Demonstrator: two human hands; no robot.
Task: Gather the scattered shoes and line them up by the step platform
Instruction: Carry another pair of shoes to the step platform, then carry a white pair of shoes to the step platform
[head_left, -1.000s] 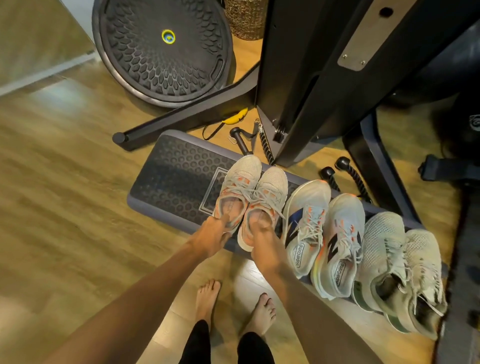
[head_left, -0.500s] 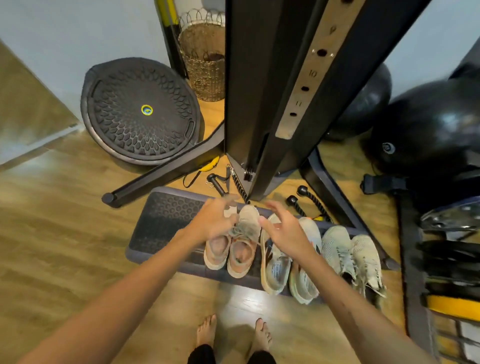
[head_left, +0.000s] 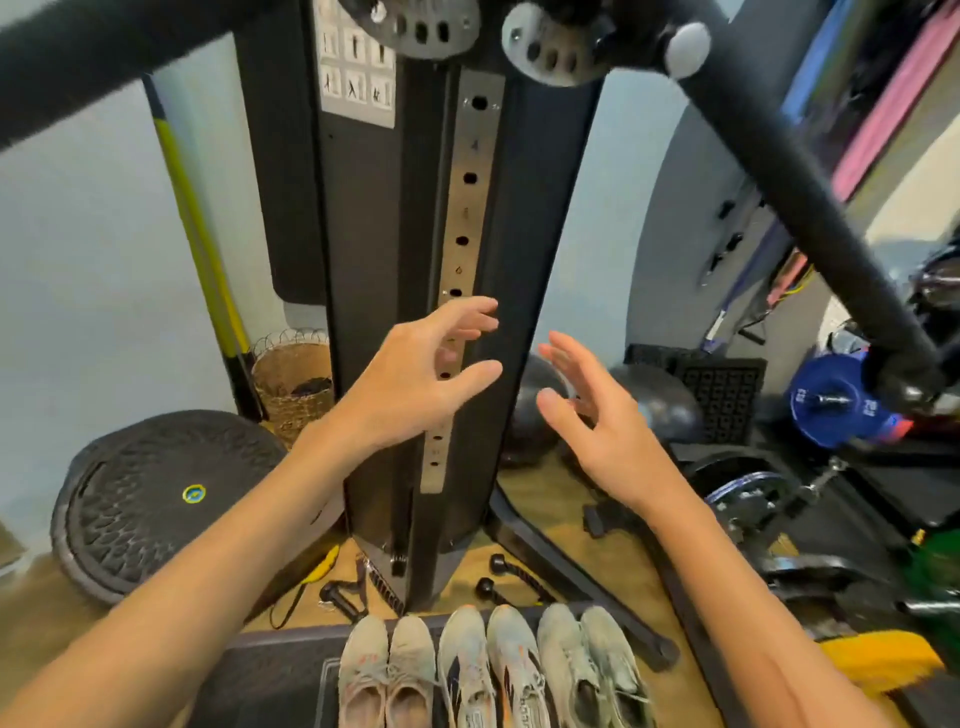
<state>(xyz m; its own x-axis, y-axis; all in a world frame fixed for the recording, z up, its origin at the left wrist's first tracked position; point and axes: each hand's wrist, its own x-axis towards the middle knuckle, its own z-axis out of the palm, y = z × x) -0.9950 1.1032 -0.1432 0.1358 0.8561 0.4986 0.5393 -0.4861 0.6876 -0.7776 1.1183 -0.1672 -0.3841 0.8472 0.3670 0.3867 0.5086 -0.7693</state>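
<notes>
Six shoes (head_left: 488, 670) in three pairs, lined up toe-forward on the step platform (head_left: 270, 670) at the frame's bottom edge. Left hand (head_left: 410, 384) and right hand (head_left: 602, 431) raised well above them, fingers spread, holding nothing. Lining-up seemingly finished; next, perhaps only a check for strays.

Six pale shoes (head_left: 488, 670) (seemingly three pairs) line the step platform (head_left: 270, 675).

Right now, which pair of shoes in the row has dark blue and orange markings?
The middle pair of white sneakers; the beige pair left and grey-green pair right lack them.
</notes>
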